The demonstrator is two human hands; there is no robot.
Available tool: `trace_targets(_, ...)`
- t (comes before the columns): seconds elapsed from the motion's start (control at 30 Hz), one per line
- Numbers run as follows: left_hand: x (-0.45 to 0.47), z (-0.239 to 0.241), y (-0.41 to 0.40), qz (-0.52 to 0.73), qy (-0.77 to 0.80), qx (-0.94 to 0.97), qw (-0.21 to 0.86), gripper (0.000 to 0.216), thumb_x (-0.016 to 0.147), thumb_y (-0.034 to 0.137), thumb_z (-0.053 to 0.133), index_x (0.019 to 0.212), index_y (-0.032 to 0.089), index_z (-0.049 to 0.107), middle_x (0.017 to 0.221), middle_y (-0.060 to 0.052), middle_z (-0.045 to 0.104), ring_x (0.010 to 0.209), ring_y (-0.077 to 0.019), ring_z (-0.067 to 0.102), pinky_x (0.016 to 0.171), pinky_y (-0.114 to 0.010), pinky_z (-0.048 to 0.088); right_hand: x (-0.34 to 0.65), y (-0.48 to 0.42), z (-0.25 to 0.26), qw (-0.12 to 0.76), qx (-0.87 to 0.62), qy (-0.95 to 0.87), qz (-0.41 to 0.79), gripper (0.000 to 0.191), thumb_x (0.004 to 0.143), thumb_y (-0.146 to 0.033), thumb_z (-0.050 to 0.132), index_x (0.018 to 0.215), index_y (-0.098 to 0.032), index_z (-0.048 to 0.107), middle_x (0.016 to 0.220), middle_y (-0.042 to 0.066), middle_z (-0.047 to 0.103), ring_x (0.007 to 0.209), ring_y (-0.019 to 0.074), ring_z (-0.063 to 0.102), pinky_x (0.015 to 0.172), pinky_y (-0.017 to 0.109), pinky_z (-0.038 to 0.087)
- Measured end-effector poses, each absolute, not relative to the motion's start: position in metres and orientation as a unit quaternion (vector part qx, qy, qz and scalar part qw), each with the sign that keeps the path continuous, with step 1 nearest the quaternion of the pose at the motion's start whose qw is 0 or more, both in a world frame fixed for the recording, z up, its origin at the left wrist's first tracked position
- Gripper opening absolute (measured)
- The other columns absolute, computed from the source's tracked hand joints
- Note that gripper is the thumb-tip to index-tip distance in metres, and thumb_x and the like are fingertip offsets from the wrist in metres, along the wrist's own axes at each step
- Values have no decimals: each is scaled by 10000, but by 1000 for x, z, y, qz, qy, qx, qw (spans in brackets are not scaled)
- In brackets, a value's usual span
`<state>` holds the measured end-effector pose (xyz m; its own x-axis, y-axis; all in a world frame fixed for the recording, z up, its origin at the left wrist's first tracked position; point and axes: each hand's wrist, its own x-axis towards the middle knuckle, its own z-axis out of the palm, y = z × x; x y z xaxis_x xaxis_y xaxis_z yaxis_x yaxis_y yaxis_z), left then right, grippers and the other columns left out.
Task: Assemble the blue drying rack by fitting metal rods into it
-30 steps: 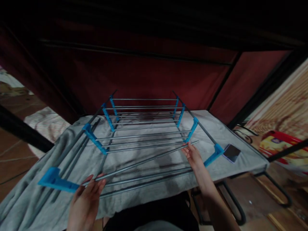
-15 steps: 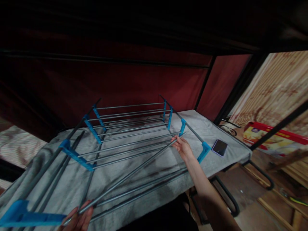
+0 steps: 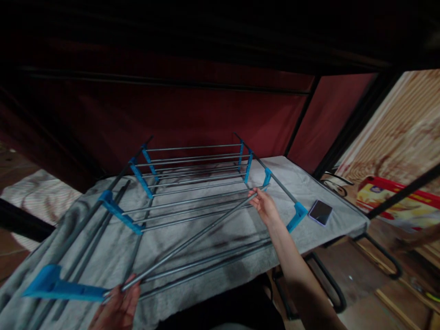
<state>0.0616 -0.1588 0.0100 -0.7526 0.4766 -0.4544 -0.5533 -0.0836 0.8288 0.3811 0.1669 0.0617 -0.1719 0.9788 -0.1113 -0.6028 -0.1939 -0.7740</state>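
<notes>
A thin grey metal rod (image 3: 192, 239) runs slantwise between my hands, above the front of a rack frame. My left hand (image 3: 118, 305) is closed round its near end, beside the large blue plastic bracket (image 3: 65, 288) at the front left. Near its far end, my right hand (image 3: 264, 205) pinches the rod. The rack (image 3: 199, 202) has grey side tubes, several blue brackets and several cross rods, and it lies on a grey blanket. A blue bracket (image 3: 297, 216) at the front right sits just beyond my right wrist. Whether the near tip touches the left bracket I cannot tell.
Loose grey tubes (image 3: 92, 236) lie along the left side. A phone (image 3: 321, 212) rests on the blanket (image 3: 292, 176) at the right. Black metal posts (image 3: 357, 123) and a dark red panel (image 3: 192, 114) enclose the back. A red and yellow box (image 3: 395, 201) stands at the right.
The view has shifted slightly, so the rack appears further right. My left hand has brought the rod's near end close to the front left bracket. Both hands still hold the rod.
</notes>
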Motion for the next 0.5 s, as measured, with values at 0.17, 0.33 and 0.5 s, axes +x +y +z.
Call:
trace_targets(0.17, 77, 41, -140, 782, 522, -106, 324, 157, 834, 116, 587, 715, 182, 665, 860, -51, 750, 889, -157, 721, 755, -230, 614, 397, 161, 30, 548, -353, -261, 712, 85, 834, -225, 640, 910, -195, 662, 891, 27, 739, 795, 126, 698, 711, 223, 581)
trace_targets(0.33, 77, 49, -123, 817, 475, -63, 320, 86, 769, 76, 661, 732, 154, 657, 900, -70, 754, 946, -204, 722, 824, -316, 611, 412, 158, 4, 537, -391, -222, 714, 43, 851, -187, 616, 870, -185, 655, 835, 27, 732, 759, 115, 698, 725, 225, 596)
trace_targets(0.5, 90, 54, -103, 828, 440, 10, 348, 144, 731, 127, 757, 847, 146, 673, 994, -96, 750, 1001, -230, 711, 885, -359, 587, 415, 154, -7, 514, -407, -205, 727, 80, 859, -141, 589, 861, -199, 644, 808, 15, 725, 733, 111, 699, 712, 230, 612)
